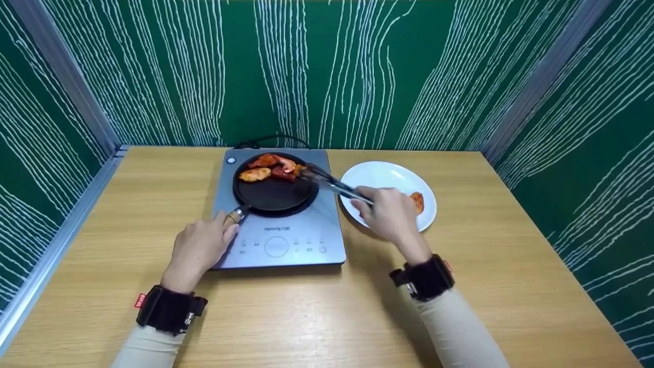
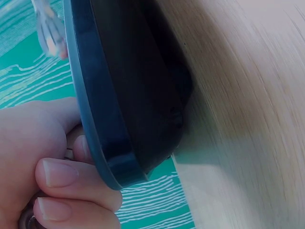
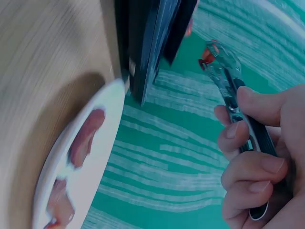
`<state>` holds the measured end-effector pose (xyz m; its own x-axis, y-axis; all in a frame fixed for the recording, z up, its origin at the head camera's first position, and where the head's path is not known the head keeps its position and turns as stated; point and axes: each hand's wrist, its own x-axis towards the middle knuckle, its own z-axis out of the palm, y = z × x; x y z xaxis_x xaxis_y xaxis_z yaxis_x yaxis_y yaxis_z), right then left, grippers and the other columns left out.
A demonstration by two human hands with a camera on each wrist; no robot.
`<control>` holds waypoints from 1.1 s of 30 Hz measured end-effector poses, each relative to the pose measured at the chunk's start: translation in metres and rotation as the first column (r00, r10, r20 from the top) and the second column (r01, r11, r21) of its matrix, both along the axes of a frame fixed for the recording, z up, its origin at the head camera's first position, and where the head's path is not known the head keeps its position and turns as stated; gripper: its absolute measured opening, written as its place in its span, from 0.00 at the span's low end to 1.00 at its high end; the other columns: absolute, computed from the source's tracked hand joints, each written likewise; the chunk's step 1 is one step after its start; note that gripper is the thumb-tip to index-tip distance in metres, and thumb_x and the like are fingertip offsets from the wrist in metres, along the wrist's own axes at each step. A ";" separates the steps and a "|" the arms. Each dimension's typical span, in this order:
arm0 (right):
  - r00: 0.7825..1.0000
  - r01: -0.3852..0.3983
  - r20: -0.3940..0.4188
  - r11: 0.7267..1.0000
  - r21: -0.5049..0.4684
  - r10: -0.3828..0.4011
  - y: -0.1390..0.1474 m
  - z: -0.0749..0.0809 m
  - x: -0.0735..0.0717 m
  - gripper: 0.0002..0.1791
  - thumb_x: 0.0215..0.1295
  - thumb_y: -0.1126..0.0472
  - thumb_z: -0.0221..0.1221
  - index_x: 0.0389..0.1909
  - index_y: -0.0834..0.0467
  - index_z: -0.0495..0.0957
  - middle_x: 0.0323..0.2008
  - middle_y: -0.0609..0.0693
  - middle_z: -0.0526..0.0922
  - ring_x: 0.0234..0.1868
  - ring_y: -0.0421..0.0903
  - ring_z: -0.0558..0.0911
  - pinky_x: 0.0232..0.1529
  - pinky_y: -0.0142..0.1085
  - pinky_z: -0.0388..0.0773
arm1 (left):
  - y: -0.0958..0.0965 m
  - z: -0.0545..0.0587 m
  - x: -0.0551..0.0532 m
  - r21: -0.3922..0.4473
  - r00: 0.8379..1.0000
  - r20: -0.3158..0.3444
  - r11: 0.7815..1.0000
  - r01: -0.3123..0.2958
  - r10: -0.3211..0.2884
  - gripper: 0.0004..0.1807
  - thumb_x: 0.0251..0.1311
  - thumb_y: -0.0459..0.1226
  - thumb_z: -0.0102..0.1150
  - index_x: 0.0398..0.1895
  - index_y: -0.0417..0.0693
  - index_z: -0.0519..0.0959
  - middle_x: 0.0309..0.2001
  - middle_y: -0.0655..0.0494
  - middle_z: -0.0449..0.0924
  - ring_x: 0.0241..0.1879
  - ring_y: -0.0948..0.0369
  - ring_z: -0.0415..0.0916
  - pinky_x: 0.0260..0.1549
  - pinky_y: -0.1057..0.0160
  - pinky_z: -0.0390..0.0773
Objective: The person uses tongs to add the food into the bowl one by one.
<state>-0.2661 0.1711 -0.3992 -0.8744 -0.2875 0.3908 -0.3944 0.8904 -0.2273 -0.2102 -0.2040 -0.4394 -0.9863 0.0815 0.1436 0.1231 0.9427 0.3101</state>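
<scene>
My left hand [image 1: 202, 245] grips the wooden handle [image 1: 234, 216] of a black frying pan [image 1: 271, 197], which rests on a flat silver cooktop [image 1: 306, 225]. Several glazed meat pieces, perhaps chicken wings, lie at the pan's far side, among them a golden one [image 1: 255, 175]. My right hand [image 1: 391, 214] holds a pair of tongs [image 1: 341, 187], with fingers curled round the grips. The blurred tips are over the pan's right edge; a reddish meat piece [image 3: 208, 56] shows between them in the right wrist view. Below this hand stands a white plate [image 1: 380, 174].
Two meat pieces lie on the plate; one piece [image 3: 88, 136] is plain in the right wrist view. A black cable [image 1: 281, 136] runs behind the cooktop. Green white-streaked panels [image 1: 434, 41] enclose the wooden table [image 1: 296, 317] at the back and sides.
</scene>
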 end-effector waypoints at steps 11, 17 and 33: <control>0.995 -0.102 0.031 0.989 0.110 0.099 -0.061 -0.006 -0.017 0.14 0.75 0.44 0.63 0.52 0.45 0.90 0.26 0.49 0.83 0.24 0.50 0.77 0.22 0.48 0.72 | 0.001 -0.001 0.001 0.003 0.999 -0.032 1.000 -0.005 0.005 0.18 0.78 0.49 0.56 0.42 0.42 0.73 0.23 0.43 0.70 0.21 0.46 0.73 0.18 0.48 0.71; 0.991 -0.127 0.049 0.982 0.140 0.122 -0.083 -0.008 -0.021 0.18 0.77 0.43 0.62 0.58 0.45 0.88 0.31 0.52 0.87 0.26 0.50 0.80 0.24 0.49 0.76 | 0.001 -0.001 0.000 -0.005 1.000 -0.021 1.000 -0.009 0.009 0.18 0.78 0.49 0.56 0.42 0.42 0.72 0.24 0.44 0.70 0.21 0.47 0.73 0.19 0.49 0.70; 0.991 -0.132 0.051 0.978 0.162 0.125 -0.105 -0.010 -0.021 0.20 0.77 0.43 0.62 0.60 0.48 0.87 0.37 0.53 0.90 0.29 0.50 0.83 0.25 0.48 0.79 | 0.001 0.001 0.002 -0.003 0.999 -0.033 1.000 0.002 -0.002 0.18 0.79 0.50 0.56 0.42 0.42 0.72 0.24 0.44 0.70 0.21 0.46 0.73 0.20 0.46 0.72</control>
